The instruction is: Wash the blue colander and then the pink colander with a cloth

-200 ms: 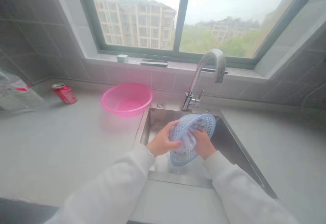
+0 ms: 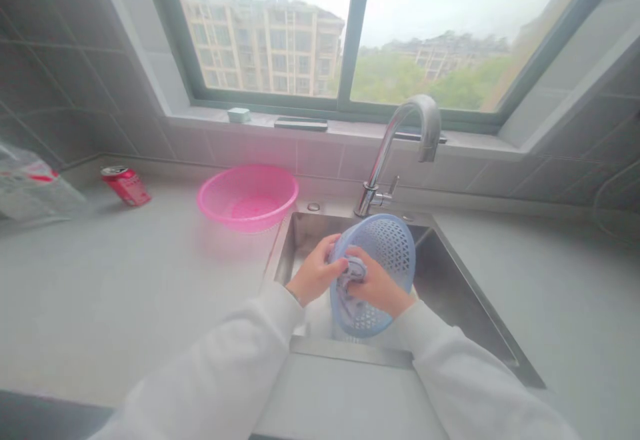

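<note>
A light blue plastic basket (image 2: 395, 247) with a pattern of small holes is tilted over the sink, its open side facing left toward me. My left hand (image 2: 319, 271) grips the basket's left rim, fingers behind it and thumb in front. Inside the basket my right hand (image 2: 375, 285) is closed on a crumpled pale cloth (image 2: 353, 273), pressing it near the rim by my left thumb. Part of the cloth hangs down along the basket's inner wall.
The steel sink (image 2: 465, 293) is set in a pale counter (image 2: 150, 293). Behind it rises a curved chrome faucet (image 2: 390, 140). A pink basket (image 2: 247, 193), a red can (image 2: 126, 185) and a clear plastic bag (image 2: 35, 183) stand to the left, below the window.
The basket has turned, so its inside now faces me more and its far wall shows. My right hand has moved left with the cloth, toward the left hand.
</note>
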`<state>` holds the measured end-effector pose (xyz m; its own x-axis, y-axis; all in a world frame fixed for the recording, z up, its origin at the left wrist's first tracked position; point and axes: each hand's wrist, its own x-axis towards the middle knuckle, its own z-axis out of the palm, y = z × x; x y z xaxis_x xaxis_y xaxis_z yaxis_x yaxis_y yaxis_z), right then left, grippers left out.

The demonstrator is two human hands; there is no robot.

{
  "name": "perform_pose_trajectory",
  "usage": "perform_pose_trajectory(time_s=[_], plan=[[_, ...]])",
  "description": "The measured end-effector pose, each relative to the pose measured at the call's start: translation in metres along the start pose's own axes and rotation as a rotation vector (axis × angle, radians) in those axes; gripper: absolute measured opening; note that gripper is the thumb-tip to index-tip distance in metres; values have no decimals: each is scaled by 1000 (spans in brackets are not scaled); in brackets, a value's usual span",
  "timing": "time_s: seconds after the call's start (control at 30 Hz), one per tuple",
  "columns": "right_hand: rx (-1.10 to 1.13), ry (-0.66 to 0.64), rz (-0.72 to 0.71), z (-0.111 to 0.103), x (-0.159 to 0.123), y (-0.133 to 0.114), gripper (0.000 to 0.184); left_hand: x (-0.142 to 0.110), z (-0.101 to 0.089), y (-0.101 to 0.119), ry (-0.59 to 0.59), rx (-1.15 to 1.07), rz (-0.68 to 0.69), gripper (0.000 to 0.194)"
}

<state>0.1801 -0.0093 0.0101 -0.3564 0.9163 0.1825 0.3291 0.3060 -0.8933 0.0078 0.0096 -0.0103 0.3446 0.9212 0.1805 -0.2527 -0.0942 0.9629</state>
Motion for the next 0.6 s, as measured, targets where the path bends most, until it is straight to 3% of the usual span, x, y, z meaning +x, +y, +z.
perform_pose_trajectory(time_s=[0.07, 0.13, 0.2, 0.3, 0.37, 0.47, 0.6], plan=[[-56, -70, -11, 0, -1, -3, 54, 1, 1, 3, 29, -78, -19, 75], [-35, -42, -18, -2, -1, -4, 51, 2, 2, 7, 42, -119, -30, 76], [42, 121, -23, -4, 0, -2, 48, 1, 3, 9, 24, -133, -42, 78], [177, 476, -11, -8, 3, 3, 49, 1, 5, 8, -58, -161, -53, 82], [217, 605, -3, -9, 4, 4, 50, 0, 7, 8, -92, -187, -46, 83], [164, 528, -9, -5, 3, 3, 50, 0, 10, 10, -45, -200, -26, 76], [18, 172, -91, 5, -1, -8, 42, -2, 8, 16, 136, -211, 13, 60]])
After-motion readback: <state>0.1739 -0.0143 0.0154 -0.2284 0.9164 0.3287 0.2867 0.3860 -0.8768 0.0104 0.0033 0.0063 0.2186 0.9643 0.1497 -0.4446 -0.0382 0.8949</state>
